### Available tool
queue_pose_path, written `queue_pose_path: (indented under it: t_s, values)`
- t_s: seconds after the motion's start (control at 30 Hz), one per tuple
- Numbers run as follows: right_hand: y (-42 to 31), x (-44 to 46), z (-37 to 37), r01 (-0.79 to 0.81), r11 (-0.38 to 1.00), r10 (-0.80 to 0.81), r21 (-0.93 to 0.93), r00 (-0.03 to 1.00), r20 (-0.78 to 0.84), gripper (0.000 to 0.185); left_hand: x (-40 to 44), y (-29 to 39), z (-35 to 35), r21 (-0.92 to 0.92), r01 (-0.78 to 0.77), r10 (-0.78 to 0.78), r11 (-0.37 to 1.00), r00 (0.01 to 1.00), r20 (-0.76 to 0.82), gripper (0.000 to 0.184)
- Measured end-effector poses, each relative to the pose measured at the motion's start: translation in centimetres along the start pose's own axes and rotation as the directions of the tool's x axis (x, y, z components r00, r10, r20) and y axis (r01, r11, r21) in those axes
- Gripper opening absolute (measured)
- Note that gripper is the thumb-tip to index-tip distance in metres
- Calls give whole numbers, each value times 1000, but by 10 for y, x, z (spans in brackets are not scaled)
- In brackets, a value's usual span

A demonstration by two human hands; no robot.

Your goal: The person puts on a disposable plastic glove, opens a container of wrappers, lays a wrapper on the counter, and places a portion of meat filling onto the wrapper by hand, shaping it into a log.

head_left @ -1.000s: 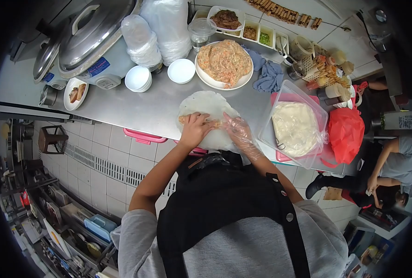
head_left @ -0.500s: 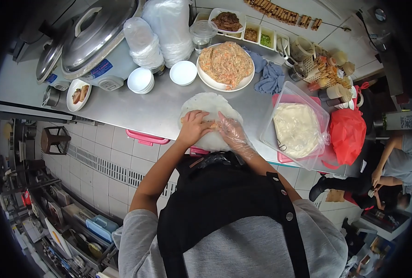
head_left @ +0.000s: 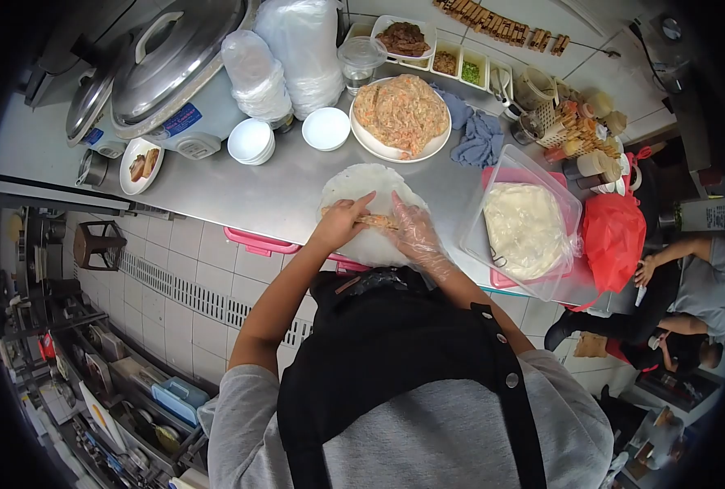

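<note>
A round, thin, whitish wrapper sheet (head_left: pixel 366 181) lies at the counter's front edge, directly before me. Across its middle runs a narrow strip of orange-flecked filling (head_left: pixel 378 221). My bare left hand (head_left: pixel 344 224) rests at the strip's left end, fingers apart, one pointing up and right. In a clear plastic glove, my right hand (head_left: pixel 414 231) touches the right end, its thumb and fingers spread. Part of the strip is hidden under the hands. Beyond the sheet, a white plate (head_left: pixel 395 155) bears a large mound of similar filling (head_left: pixel 401 114).
White bowls (head_left: pixel 251 142) and a dish of meat (head_left: pixel 141 166) stand left, near large lidded cookers (head_left: pixel 179 69). A blue cloth (head_left: pixel 477 138), a clear tub (head_left: pixel 575 213) holding pale dough (head_left: pixel 525 228), and a red bag (head_left: pixel 613 240) lie right. People sit farther right.
My hands have spread their fingers and opened up the space between them, so more of the filling strip shows. A person at the right has shifted an arm.
</note>
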State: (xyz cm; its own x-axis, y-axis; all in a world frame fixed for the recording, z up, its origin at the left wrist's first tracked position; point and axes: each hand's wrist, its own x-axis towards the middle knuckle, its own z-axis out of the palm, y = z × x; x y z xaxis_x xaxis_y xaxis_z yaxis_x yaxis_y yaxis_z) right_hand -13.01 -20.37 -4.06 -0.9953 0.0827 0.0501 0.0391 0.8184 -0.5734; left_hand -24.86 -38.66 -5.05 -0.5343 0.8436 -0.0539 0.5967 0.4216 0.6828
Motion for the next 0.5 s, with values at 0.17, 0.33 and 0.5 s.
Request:
queue_pose_path:
  t_s: [0.17,0.33,0.5]
  values:
    - [19,2,19,115,993,-115,15,993,-22,85,0,15,-2,72,-76,85,995,988,-126,70]
    - [31,-8,6,22,1000,-22,1,999,41,88,10,16,14,260,-213,261,942,951,-168,36]
    - [44,-14,4,-72,992,65,102,995,69,95,17,18,23,286,-222,280,932,943,-180,27]
